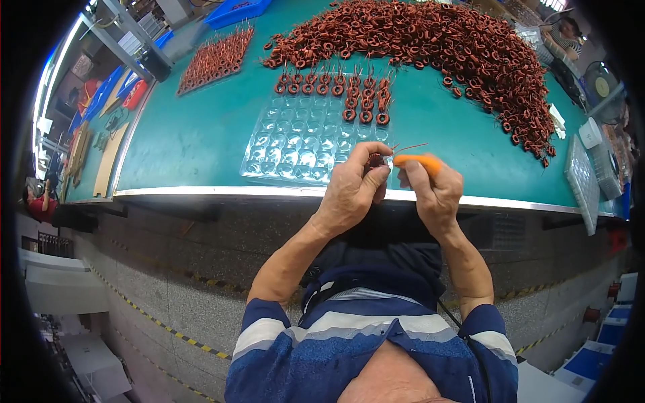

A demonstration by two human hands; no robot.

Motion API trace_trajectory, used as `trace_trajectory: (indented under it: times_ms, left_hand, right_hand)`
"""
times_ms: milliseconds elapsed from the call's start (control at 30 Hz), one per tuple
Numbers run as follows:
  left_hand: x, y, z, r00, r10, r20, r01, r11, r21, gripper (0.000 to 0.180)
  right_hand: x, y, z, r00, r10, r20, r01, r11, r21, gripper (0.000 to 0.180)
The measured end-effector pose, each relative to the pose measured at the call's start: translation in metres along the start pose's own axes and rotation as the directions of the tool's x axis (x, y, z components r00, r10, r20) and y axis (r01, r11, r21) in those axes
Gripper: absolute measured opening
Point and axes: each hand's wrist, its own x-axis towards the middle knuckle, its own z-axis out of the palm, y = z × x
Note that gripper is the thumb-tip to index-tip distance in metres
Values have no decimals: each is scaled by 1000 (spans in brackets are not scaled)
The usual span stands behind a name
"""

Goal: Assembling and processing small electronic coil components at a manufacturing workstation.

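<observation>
In the head view, the person's left hand (351, 187) pinches a coil (376, 161) between thumb and fingers, above the near edge of the green counter (181, 144). A thin red wire (411, 146) sticks out from there toward the right. The right hand (439, 195) is closed around an orange tool (430, 164), whose tip points at the coil; whether the two touch cannot be told, as the fingers hide the spot.

Just beyond the left hand lies a clear tray (274, 142). Coils fill its far row, and three columns at its right run further toward the person; its other visible pockets are bare. Behind it spreads a large pile (430, 40) of red coils. To the left sits a full tray (216, 62), wires upright, near a blue bin (238, 11). At the far right, a clear stack (582, 178) leans over the counter's edge.
</observation>
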Motion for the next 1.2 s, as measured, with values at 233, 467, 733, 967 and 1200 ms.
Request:
trace_trajectory:
  times_ms: [233,467,733,967,1200]
  left_hand:
    - [6,-2,11,997,-14,70,12,1000,29,18]
    - [-7,-13,-16,959,-209,193,232,967,-104,37]
    - [-11,-13,-5,981,-14,191,46,985,-164,20]
    - [12,-2,18,999,13,44,-4,977,-214,11]
    - [11,-14,3,972,181,147,-222,915,338,20]
  right_hand:
    - [-4,15,-13,873,484,54,-442,740,508,25]
    - [-12,29,2,937,288,200,-351,780,519,29]
    - [-17,15,-7,897,378,228,-439,706,556,23]
    - [-6,24,-26,918,330,-220,-214,880,425,29]
    - [-13,17,-7,890,415,191,-455,772,444,31]
